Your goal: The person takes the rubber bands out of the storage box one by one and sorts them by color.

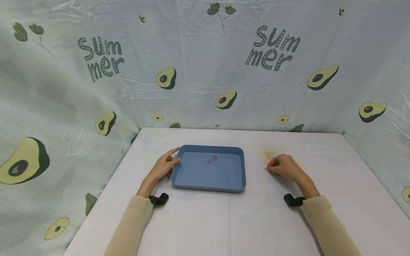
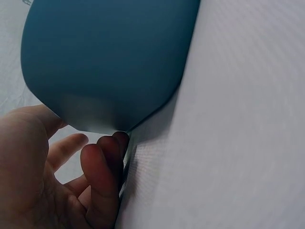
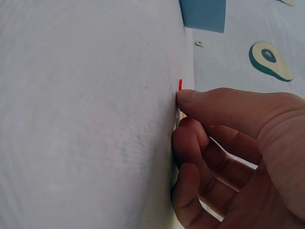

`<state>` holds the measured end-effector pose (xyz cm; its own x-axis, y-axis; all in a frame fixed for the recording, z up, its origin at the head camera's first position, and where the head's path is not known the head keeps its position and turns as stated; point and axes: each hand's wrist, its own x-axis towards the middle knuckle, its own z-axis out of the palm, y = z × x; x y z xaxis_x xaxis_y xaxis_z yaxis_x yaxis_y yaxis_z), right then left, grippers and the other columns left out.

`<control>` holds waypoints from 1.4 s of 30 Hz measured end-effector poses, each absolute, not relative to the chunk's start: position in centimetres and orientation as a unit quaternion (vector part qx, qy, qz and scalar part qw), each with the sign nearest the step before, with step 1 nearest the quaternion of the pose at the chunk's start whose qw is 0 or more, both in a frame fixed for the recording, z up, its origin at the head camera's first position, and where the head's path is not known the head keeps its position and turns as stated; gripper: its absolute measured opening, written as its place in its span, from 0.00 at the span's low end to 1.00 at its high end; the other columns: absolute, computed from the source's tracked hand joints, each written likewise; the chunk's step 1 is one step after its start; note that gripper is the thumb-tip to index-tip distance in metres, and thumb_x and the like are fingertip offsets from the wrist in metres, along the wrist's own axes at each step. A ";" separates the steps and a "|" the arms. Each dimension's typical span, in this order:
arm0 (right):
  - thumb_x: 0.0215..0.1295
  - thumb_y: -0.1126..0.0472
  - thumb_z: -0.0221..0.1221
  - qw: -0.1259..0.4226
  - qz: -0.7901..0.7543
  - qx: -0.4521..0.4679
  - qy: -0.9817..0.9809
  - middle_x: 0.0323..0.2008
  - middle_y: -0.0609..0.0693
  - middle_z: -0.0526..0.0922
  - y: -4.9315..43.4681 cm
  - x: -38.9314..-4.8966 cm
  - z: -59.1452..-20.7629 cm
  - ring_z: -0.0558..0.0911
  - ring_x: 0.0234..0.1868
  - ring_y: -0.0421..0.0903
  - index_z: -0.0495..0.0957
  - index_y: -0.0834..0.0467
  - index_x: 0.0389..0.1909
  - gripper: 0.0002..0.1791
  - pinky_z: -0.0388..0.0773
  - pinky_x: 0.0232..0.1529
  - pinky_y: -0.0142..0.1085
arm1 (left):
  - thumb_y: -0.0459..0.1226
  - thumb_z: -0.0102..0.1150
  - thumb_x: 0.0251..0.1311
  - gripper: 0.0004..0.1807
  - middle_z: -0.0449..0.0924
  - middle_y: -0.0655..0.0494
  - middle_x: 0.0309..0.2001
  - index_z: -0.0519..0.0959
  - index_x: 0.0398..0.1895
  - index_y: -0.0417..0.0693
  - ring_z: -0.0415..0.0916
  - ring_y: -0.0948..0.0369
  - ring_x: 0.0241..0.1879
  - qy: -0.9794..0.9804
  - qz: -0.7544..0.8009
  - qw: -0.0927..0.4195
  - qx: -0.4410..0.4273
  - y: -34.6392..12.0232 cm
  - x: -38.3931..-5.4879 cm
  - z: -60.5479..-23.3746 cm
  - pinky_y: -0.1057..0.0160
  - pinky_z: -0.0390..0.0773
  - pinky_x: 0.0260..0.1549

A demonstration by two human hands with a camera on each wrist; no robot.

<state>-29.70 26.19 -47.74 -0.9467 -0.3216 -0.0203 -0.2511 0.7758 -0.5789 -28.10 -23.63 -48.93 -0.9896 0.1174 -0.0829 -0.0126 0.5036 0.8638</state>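
A shallow blue tray (image 1: 208, 174) lies on the white-covered table. At its left side, my left hand (image 1: 164, 165) holds the edge, thumb over the rim and index finger reaching toward the far corner. The other fingers bend against the outer wall of the tray (image 2: 109, 71) in the left wrist view. To the right of the tray, my right hand (image 1: 285, 167) is low over the tabletop. Its thumb and fingertips pinch a thin red rubber band (image 3: 180, 84), whose end sticks out past the thumb. Small red rubber bands (image 1: 209, 162) lie inside the tray, toward its far side.
A pale yellow patch (image 1: 269, 154) marks the table cover (image 1: 198, 224) just beyond my right hand. Behind the table hangs a light cloth (image 1: 198, 53) printed with avocados and lettering. Each wrist wears a black camera (image 1: 159, 199) on a strap.
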 end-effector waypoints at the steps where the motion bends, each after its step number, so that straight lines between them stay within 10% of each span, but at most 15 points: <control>1: 0.64 0.61 0.69 0.058 -0.299 -0.152 0.940 0.32 0.50 0.87 26.2 -29.7 -47.8 0.75 0.29 0.43 0.89 0.59 0.32 0.05 0.73 0.31 0.36 | 0.50 0.58 0.74 0.36 0.78 0.46 0.36 0.60 0.82 0.61 0.68 0.61 0.17 0.865 0.497 0.065 0.030 -23.6 -28.1 -48.9 0.60 0.75 0.18; 42: 0.67 0.59 0.66 0.087 -0.339 -0.111 0.930 0.34 0.53 0.87 27.7 -29.3 -46.6 0.81 0.32 0.46 0.88 0.62 0.45 0.12 0.77 0.31 0.37 | 0.50 0.58 0.74 0.36 0.75 0.49 0.32 0.61 0.81 0.61 0.68 0.61 0.19 0.862 0.502 0.069 0.032 -23.7 -28.1 -49.1 0.61 0.75 0.18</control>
<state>-29.26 27.72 -46.59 -0.9600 -0.2662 -0.0873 -0.1474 0.7452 -0.6504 -28.09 -23.74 -49.13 -0.9885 0.1238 -0.0864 -0.0142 0.4939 0.8694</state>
